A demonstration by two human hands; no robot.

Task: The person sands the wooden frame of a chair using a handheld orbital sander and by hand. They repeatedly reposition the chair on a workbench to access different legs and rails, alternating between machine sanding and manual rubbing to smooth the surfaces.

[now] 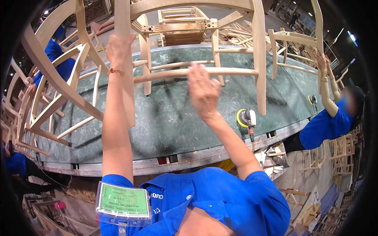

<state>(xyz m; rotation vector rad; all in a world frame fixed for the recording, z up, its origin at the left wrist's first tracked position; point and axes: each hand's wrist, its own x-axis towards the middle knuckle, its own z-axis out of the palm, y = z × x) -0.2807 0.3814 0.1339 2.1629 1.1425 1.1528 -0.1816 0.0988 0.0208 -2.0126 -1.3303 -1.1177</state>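
A bare wooden chair frame (pixel 261 59) stands on the green worktable in front of me. My left hand (pixel 119 49) is wrapped round its left upright (pixel 125 82), below the curved top piece. My right hand (pixel 203 88) is at the chair's near rung (pixel 232 71), with its fingertips over the wood. Motion smears those fingers, so I cannot see whether they grip the rung or only touch it. To the right of my right forearm, a sander (pixel 247 117) with a yellow-rimmed pad lies on the table.
Another chair frame (pixel 75 94) fills the left side of the green table (pixel 169 114). At the right, a person in blue (pixel 328 124) handles a further chair (pixel 297 40), with a second sander (pixel 312 100) nearby. A tray of small items (pixel 275 157) hangs at the near edge.
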